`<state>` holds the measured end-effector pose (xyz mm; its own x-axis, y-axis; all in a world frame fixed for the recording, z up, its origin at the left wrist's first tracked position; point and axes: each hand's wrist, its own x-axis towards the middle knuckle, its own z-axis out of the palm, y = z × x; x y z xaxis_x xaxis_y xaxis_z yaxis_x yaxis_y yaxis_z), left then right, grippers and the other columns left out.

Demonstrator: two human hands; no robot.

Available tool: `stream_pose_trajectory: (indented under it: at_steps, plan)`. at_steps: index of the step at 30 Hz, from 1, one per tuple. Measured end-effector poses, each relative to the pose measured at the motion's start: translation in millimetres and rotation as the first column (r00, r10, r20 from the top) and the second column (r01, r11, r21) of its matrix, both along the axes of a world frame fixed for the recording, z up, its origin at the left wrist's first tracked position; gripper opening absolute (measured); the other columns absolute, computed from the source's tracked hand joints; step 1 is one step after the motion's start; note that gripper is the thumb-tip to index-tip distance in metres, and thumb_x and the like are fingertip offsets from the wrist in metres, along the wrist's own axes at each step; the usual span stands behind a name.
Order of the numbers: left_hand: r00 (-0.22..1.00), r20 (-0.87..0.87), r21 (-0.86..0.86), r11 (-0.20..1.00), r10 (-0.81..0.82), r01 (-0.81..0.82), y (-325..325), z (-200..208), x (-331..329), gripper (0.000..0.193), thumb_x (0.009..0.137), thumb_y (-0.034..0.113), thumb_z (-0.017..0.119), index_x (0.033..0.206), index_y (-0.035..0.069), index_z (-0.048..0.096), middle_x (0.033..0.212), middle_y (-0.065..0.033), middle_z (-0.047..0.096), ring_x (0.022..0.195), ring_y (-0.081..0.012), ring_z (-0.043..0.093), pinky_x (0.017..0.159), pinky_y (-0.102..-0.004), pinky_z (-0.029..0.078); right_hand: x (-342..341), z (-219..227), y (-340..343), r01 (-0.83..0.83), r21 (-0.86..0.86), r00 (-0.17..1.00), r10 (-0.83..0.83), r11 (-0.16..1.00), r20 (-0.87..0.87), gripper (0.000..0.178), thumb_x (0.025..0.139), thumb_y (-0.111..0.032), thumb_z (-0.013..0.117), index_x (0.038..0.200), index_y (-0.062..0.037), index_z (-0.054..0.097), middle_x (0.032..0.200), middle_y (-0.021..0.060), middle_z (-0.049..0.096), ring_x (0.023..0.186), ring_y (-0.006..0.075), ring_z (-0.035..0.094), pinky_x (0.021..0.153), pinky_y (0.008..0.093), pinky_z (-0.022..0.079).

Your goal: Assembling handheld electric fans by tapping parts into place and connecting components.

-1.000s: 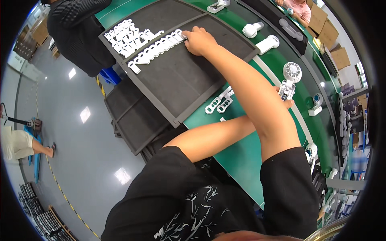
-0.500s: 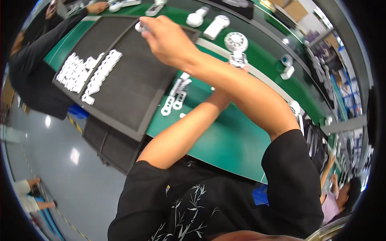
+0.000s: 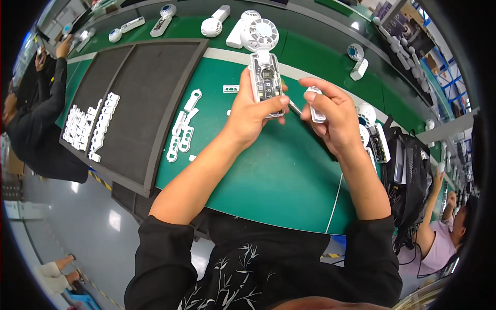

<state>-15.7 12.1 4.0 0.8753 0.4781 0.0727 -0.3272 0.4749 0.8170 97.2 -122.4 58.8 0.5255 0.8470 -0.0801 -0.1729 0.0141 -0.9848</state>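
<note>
One white handheld fan (image 3: 264, 61), handle (image 3: 255, 85) uncovered with circuitry (image 3: 267, 76) exposed, gripped in left hand (image 3: 247, 111) above the green table (image 3: 279, 191). Right hand (image 3: 335, 116) pinches a small white plastic cover (image 3: 316, 107) near it, apart. Dark rod (image 3: 295, 108), type unclear, between them. Black divided tray (image 3: 147, 98) at left bears rows of white pieces (image 3: 80, 128).

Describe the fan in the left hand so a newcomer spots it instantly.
Find the green table, then the left hand above it. It grips a white round-headed fan with inner parts showing; unlike the fans behind, this one is held.
</note>
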Motion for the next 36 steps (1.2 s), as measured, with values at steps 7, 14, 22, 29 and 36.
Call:
stream_pose_trajectory:
  at_steps: [7, 14, 22, 29, 36]
  plan:
    - [0.994, 0.110, 0.318, 0.946, 0.027, -0.061, -10.7, -11.7, 4.8, 0.087, 0.078, 0.001, 0.069, 0.144, 0.009, 0.012, 0.120, -0.0122, 0.046, 0.107, -0.0217, 0.054, 0.083, -0.0346, 0.051, 9.4, -5.2, -7.2, 0.069, 0.063, 0.986, -0.078, 0.996, 0.145, 0.038, 0.093, -0.017, 0.061, 0.126, 0.0002, 0.054, 0.086, 0.0086, 0.065, 0.053, 0.0069, 0.052, 0.046, 0.0189, 0.042]
    - [0.995, 0.089, 0.374, 0.925, 0.038, -0.069, -21.9, -9.0, 5.8, 0.098, 0.077, -0.002, 0.066, 0.149, 0.007, -0.001, 0.129, -0.0142, 0.040, 0.119, -0.0236, 0.045, 0.096, -0.0386, 0.045, -4.4, -29.9, -2.9, 0.084, 0.206, 0.956, -0.137, 0.975, 0.259, 0.032, 0.092, -0.009, 0.063, 0.122, 0.0006, 0.056, 0.103, 0.0111, 0.064, 0.091, 0.0141, 0.063, 0.079, 0.0272, 0.053]
    - [0.986, 0.121, 0.483, 0.860, 0.117, -0.162, -25.6, -20.8, 9.8, 0.097, 0.079, -0.003, 0.067, 0.149, 0.006, -0.001, 0.135, -0.0152, 0.036, 0.124, -0.0242, 0.043, 0.099, -0.0393, 0.043, -10.0, -25.9, -5.3, 0.084, 0.221, 0.833, -0.190, 0.972, 0.519, 0.028, 0.085, 0.001, 0.069, 0.110, 0.0013, 0.058, 0.100, 0.0102, 0.065, 0.089, 0.0151, 0.064, 0.080, 0.0285, 0.054]
    - [0.981, 0.135, 0.436, 0.880, 0.141, -0.187, -30.6, -17.0, 11.7, 0.093, 0.080, -0.004, 0.066, 0.148, 0.005, 0.003, 0.134, -0.0145, 0.037, 0.122, -0.0235, 0.044, 0.099, -0.0379, 0.043, -12.9, -34.4, -2.5, 0.091, 0.269, 0.852, -0.215, 0.959, 0.477, 0.030, 0.083, 0.002, 0.070, 0.111, 0.0009, 0.058, 0.099, 0.0101, 0.064, 0.088, 0.0152, 0.064, 0.080, 0.0288, 0.055]
    - [0.968, 0.174, 0.444, 0.863, 0.180, -0.241, -31.6, -10.4, 6.5, 0.087, 0.081, -0.003, 0.064, 0.147, 0.005, 0.008, 0.130, -0.0133, 0.040, 0.117, -0.0210, 0.047, 0.096, -0.0359, 0.044, -16.8, -30.4, -3.9, 0.052, 0.273, 0.754, -0.217, 0.960, 0.620, 0.027, 0.088, -0.004, 0.067, 0.112, 0.0020, 0.059, 0.100, 0.0113, 0.064, 0.089, 0.0193, 0.064, 0.081, 0.0312, 0.053]
